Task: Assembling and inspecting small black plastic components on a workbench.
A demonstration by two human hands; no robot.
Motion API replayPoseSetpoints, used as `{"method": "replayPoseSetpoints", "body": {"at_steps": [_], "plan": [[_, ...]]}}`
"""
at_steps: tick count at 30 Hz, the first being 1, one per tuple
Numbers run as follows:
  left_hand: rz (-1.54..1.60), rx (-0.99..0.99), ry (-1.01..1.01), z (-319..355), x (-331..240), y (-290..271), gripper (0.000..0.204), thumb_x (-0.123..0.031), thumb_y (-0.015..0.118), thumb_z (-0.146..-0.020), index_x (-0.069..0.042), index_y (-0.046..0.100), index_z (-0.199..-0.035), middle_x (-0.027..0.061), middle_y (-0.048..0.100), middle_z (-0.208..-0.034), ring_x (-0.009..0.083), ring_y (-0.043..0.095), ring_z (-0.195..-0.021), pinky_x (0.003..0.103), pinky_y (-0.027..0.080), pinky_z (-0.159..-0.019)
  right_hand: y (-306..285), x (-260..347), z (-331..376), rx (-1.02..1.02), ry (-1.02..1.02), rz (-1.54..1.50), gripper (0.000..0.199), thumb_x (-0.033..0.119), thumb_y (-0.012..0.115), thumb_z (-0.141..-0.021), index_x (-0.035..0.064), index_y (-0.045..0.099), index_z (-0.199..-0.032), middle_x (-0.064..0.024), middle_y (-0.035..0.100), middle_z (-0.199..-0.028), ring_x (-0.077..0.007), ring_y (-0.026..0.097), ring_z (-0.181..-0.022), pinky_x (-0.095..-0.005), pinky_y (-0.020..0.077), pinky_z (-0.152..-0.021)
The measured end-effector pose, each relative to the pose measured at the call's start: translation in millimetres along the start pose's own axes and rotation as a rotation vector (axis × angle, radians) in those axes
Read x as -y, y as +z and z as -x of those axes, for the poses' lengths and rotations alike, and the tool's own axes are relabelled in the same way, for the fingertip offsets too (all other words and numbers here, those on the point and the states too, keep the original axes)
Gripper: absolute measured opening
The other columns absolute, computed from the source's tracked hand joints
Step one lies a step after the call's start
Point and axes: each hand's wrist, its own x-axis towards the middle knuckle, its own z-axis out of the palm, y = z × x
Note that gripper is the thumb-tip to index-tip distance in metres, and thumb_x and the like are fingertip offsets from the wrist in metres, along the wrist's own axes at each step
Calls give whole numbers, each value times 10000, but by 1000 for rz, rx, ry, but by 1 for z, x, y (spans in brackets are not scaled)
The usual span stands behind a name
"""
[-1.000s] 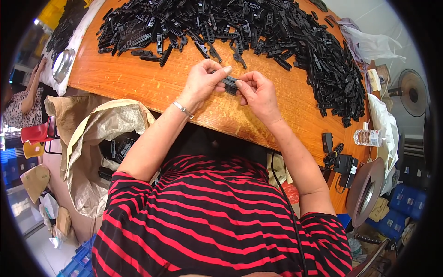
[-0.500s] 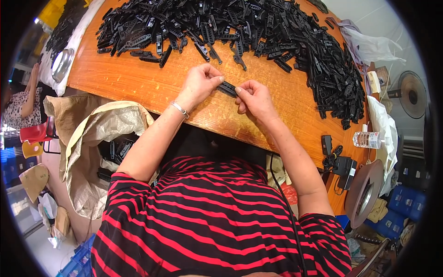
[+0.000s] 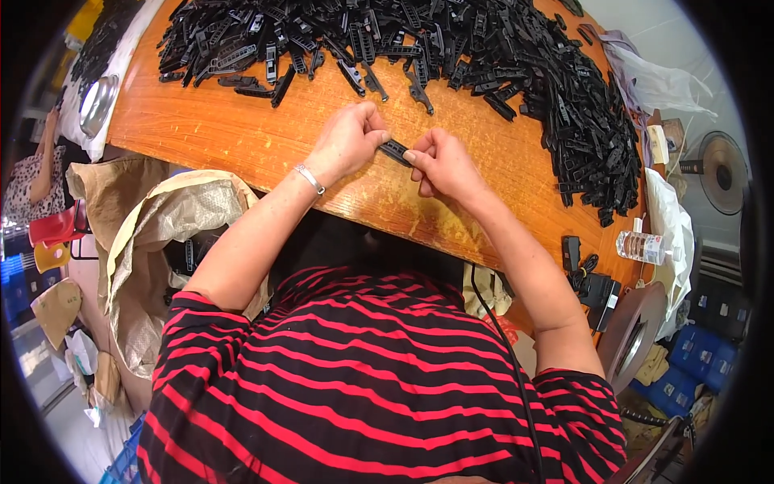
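Note:
Over the near part of the wooden table (image 3: 242,133), a short black slotted plastic piece (image 3: 393,151) is held between my two hands, tilted down to the right. My left hand (image 3: 351,139) pinches its left end between thumb and fingers, with a silvery bracelet on that wrist. At its right end my right hand (image 3: 445,165) has thumb and forefinger closed on it, the other fingers curled. The fingertips hide both ends. Beyond my hands lies a large heap of similar black plastic pieces (image 3: 484,56), several of them loose along its near edge.
The heap curves round to the right side. A clear bottle (image 3: 641,247) and a black power adapter (image 3: 599,297) lie at the right edge. An open woven sack (image 3: 133,278) with black pieces stands left of me. A fan (image 3: 720,172) is far right; another person (image 3: 42,181) sits far left.
The whole view has shifted slightly. Both hands keep the black piece at nearly the same place over the table, and my right elbow has moved a little outward.

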Motion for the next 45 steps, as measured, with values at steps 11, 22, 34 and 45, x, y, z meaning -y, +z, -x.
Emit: {"method": "replayPoseSetpoints", "body": {"at_steps": [11, 22, 34, 45], "plan": [[164, 12, 15, 23, 10, -10, 142, -79, 678, -875, -27, 561, -813, -11, 552, -704, 80, 512, -633, 252, 444, -583, 3, -13, 2, 5, -145, 47, 155, 102, 637, -911, -9, 528, -919, -65, 613, -657, -99, 548, -458, -263, 435, -409], [-414, -156, -237, 226, 20, -208, 101, -13, 654, -754, -15, 579, -822, 39, 548, -764, 152, 554, -731, 290, 466, -685, -115, -42, -23, -762, -457, 708, 240, 158, 709, -811, 43, 610, -997, -161, 608, -1004, -361, 620, -896, -437, 509, -791], [-437, -208, 312, 62, -9, -108, 183, -68, 685, -792, -55, 601, -954, 115, 568, -925, 300, 596, -882, 376, 514, -775, -55, -33, -17, -500, -496, 746, 199, 135, 720, -828, 16, 581, -905, -143, 635, -893, -305, 643, -779, -388, 519, -684], [-756, -257, 624, -54, 14, -55, 181, -83, 673, -742, -89, 614, -913, 76, 580, -1004, 263, 541, -1029, 384, 473, -816, 24, -15, 1, -299, -762, 643, 176, 149, 690, -827, 58, 577, -927, -124, 603, -883, -354, 627, -745, -429, 517, -641]]}}
